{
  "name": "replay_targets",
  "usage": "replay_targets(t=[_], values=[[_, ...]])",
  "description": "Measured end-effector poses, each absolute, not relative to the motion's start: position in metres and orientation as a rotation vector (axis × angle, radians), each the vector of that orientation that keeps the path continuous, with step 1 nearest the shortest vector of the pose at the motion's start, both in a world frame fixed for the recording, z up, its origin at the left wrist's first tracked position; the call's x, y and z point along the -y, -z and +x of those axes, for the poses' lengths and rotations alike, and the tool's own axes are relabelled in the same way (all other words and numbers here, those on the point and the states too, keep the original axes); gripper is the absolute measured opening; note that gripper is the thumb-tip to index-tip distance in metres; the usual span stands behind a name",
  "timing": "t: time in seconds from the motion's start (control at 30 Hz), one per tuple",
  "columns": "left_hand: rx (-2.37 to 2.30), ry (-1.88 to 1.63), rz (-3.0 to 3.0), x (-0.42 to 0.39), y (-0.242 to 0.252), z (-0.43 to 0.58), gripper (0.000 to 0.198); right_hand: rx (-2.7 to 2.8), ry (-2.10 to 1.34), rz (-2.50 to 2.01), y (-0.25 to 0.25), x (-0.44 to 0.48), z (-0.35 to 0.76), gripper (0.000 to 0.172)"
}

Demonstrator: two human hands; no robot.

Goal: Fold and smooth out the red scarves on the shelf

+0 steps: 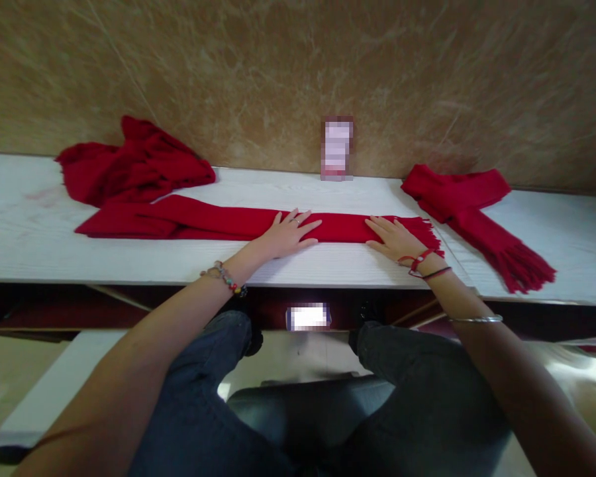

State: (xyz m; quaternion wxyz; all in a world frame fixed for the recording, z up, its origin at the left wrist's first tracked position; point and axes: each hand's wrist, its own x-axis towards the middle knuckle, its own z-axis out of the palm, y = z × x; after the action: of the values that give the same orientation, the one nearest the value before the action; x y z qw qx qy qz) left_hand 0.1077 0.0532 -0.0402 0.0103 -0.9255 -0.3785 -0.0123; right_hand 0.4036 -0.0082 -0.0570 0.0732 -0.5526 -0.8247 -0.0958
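Observation:
A long red scarf point(208, 222) lies stretched flat along the white table point(328, 265), with a fringe at its right end. My left hand point(288, 233) rests flat on its middle, fingers spread and open. Near the fringed end, my right hand point(395, 240) also lies flat on the scarf, fingers out. Neither hand grips anything.
A bunched red scarf point(134, 162) sits at the back left. Another red scarf point(471, 212) with a fringe lies folded at the right. A small blurred card point(336, 149) stands against the brown marbled wall. My legs and a chair are below the table's front edge.

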Motion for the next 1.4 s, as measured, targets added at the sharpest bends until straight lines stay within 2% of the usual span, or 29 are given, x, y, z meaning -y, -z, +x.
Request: replay_targets(t=[0.23,0.47,0.93,1.13,1.4], values=[[0.957,0.070,-2.913,-0.054,0.036,0.109,0.048,2.652,0.331,-1.425,0.052,0.008,0.405,0.045],[1.005,0.072,-2.980,-0.059,0.043,0.106,0.053,2.622,0.385,-1.408,0.053,0.013,0.421,0.053],[1.059,0.127,-2.933,-0.057,0.036,0.110,0.045,2.325,0.571,-1.550,0.038,0.008,0.427,0.047],[1.031,-0.020,-2.967,-0.056,0.038,0.109,0.046,2.564,0.414,-1.510,0.053,0.006,0.438,0.049],[1.054,-0.050,-2.989,-0.058,0.039,0.109,0.049,2.566,0.450,-1.535,0.055,0.007,0.443,0.052]])
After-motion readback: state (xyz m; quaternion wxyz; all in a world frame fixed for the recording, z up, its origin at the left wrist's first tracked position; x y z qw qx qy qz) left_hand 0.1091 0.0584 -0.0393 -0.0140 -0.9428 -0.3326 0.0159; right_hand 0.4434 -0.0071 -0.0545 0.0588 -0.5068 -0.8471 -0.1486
